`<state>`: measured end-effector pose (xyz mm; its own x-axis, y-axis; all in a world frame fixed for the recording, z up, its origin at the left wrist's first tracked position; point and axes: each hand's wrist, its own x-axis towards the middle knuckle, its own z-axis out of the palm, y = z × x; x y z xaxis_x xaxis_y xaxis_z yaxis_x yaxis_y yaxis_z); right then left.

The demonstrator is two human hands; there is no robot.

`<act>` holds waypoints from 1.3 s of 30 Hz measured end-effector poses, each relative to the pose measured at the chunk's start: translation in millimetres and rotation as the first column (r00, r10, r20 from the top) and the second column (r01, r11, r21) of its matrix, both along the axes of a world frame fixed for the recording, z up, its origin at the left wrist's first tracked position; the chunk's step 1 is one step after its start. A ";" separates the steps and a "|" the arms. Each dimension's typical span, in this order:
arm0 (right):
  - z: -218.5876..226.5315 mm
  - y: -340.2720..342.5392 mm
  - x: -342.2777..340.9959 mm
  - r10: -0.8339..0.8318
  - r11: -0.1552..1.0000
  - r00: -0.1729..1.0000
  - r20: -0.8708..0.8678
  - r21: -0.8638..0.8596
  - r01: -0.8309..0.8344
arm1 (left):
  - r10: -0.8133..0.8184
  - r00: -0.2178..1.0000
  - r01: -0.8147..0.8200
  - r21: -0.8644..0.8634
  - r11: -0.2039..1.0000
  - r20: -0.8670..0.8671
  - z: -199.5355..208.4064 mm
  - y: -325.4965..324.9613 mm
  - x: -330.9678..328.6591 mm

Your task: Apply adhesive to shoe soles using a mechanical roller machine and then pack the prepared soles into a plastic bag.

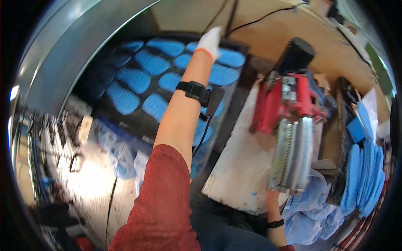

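My left hand (210, 42), in a white glove with an orange cuff, reaches to the far edge of a dark board (140, 95). Blue insoles lie on it in rows; an insole (229, 57) is just right of the glove. The gloved fingers are blurred, so their grip cannot be told. My right hand (273, 201) is low on the right, beside a ribbed metal roller (293, 152). This roller sits at the near end of a red machine (278, 104). Most of that hand is hidden under the roller.
A black motor (298, 54) tops the machine, which stands over a worn white board (238, 167). Stacked blue insoles (363, 180) stand at the right, near crumpled bluish plastic (310, 213). A curved metal panel (79, 46) bounds the left. A cable (261, 19) runs along the back.
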<state>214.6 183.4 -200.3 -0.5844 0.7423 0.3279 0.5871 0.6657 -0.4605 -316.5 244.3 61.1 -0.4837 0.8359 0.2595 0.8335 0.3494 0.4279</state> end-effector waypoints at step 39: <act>-102.2 -354.9 -476.7 0.862 0.495 0.410 0.299 -0.319 -0.808 | 0.478 0.068 -0.988 -0.007 0.153 0.876 -377.5 -660.7 75.8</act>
